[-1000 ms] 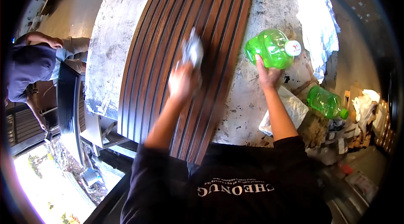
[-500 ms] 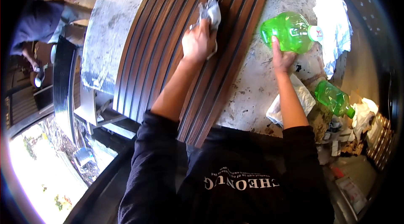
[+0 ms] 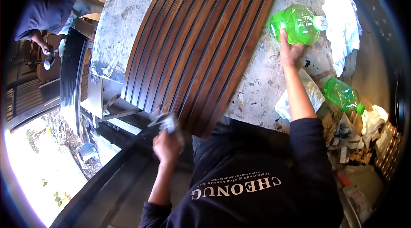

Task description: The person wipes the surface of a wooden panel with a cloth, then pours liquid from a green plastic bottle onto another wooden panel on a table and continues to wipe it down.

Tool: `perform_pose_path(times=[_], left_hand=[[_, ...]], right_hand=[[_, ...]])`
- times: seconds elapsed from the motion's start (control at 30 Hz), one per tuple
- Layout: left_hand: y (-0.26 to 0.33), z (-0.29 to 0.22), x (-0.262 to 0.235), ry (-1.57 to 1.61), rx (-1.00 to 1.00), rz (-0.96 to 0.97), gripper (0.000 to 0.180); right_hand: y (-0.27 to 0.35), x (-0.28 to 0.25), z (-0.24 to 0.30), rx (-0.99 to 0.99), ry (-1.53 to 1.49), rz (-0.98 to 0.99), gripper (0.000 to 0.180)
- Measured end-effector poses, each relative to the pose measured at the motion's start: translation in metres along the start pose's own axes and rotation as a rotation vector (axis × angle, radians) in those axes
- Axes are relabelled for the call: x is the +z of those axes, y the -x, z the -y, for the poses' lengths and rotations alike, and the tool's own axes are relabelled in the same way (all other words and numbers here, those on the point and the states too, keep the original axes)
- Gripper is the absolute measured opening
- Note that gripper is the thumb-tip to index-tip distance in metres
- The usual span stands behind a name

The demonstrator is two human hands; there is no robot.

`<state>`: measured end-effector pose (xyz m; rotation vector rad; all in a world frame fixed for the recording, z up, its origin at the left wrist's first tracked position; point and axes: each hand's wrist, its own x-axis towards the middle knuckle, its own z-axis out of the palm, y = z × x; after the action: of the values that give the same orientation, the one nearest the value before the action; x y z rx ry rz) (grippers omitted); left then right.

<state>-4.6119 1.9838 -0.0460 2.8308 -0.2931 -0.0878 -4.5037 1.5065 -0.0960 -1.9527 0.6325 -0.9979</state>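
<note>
A brown slatted wood panel [image 3: 195, 52] with dark grooves lies lengthwise over a worn, stained tabletop [image 3: 254, 95]. My left hand [image 3: 166, 147] is closed on a crumpled grey-white rag [image 3: 170, 125], at the panel's near left end; both are smeared by motion. Over at the right, my right hand [image 3: 292, 51] grips a green clear plastic bottle [image 3: 295, 23] with a white cap. The bottle is tilted on its side, its cap pointing right, above the tabletop. My thumb lies along the bottle, and the other fingers are hidden beneath it.
A second green bottle [image 3: 341, 93] lies at the right beside crumpled paper [image 3: 374, 119]. White cloths lie along the table's right edge [image 3: 340, 22] and under my right forearm [image 3: 314, 93]. At far left, a co-worker [image 3: 51, 7] stands by a dark ribbed panel [image 3: 72, 69], holding a tool.
My left hand has swept the rag from the panel's middle toward me, down to its near left end. The green bottle in my right hand has shifted only slightly.
</note>
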Motion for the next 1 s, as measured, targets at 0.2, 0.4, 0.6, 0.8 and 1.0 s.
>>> perform_pose_path(times=[0.2, 0.4, 0.6, 0.8, 1.0], left_hand=[[-0.162, -0.125, 0.059, 0.179, 0.357, -0.099, 0.016], [-0.076, -0.051, 0.045, 0.064, 0.353, 0.046, 0.013], [-0.107, -0.074, 0.044, 0.103, 0.359, 0.093, 0.012], [-0.204, -0.136, 0.059, 0.156, 0.474, 0.055, 0.014], [-0.039, -0.035, 0.020, 0.204, 0.311, 0.105, 0.014]], right_hand=[[0.002, 0.003, -0.008, -0.036, 0.053, 0.023, 0.039], [-0.004, -0.002, -0.015, -0.088, 0.147, -0.057, 0.051], [-0.006, 0.006, -0.012, -0.060, 0.001, -0.048, 0.038], [-0.009, 0.001, 0.003, -0.055, -0.091, 0.006, 0.046], [-0.008, -0.001, -0.014, -0.079, 0.111, -0.059, 0.052]])
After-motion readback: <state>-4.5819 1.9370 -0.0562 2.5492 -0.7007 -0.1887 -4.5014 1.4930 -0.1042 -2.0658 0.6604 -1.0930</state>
